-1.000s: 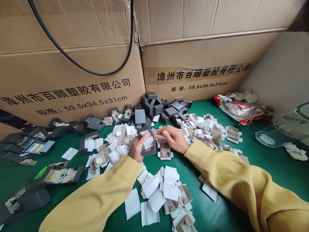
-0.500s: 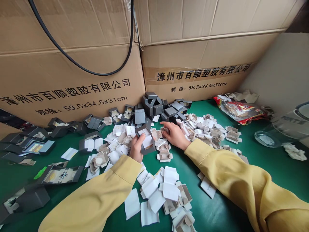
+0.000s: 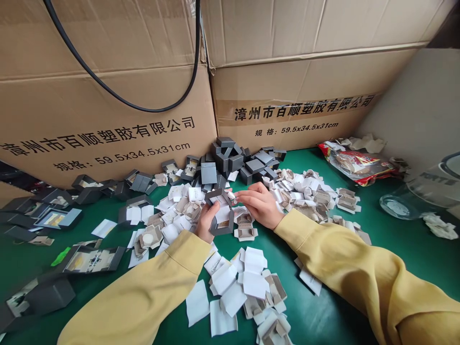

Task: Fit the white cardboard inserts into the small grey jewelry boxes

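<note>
brown cardboard cartons [image 3: 143, 48] stand like a wall behind everything, the largest things in view; both carry 漳州市百顺塑胶有限公司 and, beneath it, a 规格 line of dimensions ending in cm. a black cable [image 3: 151, 110] loops down in front of the left one. the green table [image 3: 323, 321] bears the rest. across its right side lies a yellow right sleeve [image 3: 345, 263], partly covering a printed card [image 3: 312, 282] whose words are too small to read; a sideways sweep of that sleeve could drag the card along or scatter the pale pile [image 3: 302, 187] beyond. on the clear container [image 3: 402, 196] the letters look like "orte", the first one unsure; print on the red-edged packet [image 3: 355, 163] is not legible. dark boxes [image 3: 230, 163] are heaped loosely at the cartons' foot, so a knock could make them slide.

nearer, one grey box [image 3: 223, 226] is gripped in the left hand [image 3: 206, 221], white card [image 3: 225, 212] inside it; if that grip tips, the card could slip out. the right hand [image 3: 259, 203] is half curled, fingertips at a small pale piece [image 3: 230, 195] by the box's right edge; whether it pinches or merely touches, i cannot tell. a weak pinch could lose it among the similar card pieces [image 3: 246, 232] below.
</note>
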Demonstrator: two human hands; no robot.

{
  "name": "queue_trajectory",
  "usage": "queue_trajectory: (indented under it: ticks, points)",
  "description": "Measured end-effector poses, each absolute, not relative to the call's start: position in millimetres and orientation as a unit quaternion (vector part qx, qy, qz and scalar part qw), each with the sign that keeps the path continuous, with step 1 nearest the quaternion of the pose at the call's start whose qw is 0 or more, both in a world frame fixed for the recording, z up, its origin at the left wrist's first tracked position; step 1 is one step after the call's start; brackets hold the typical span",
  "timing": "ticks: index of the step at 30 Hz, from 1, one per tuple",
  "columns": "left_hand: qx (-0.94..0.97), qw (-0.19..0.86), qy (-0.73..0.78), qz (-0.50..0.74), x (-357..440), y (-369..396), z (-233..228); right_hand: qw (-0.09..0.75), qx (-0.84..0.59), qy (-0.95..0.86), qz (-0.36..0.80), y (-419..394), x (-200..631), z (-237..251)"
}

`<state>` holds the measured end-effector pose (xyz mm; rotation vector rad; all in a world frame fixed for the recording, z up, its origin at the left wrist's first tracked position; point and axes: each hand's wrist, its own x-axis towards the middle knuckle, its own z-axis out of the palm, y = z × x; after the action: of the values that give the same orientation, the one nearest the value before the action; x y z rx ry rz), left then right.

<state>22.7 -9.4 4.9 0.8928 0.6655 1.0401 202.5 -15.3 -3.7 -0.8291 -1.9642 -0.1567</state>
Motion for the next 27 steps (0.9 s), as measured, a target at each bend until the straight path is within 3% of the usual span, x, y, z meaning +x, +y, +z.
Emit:
queue_trajectory:
  ticks: [15, 27]
  points:
    - [0.326, 0.73, 0.331, 0.502, 19, -3, 6, 0.441, -0.392, -0.803, -0.085, -10, 215, -12]
    - [0.371, 0.697, 0.316, 0.525, 18, -3, 4, 0.425, -0.384, -0.818, -0.052, -11, 211, -10]
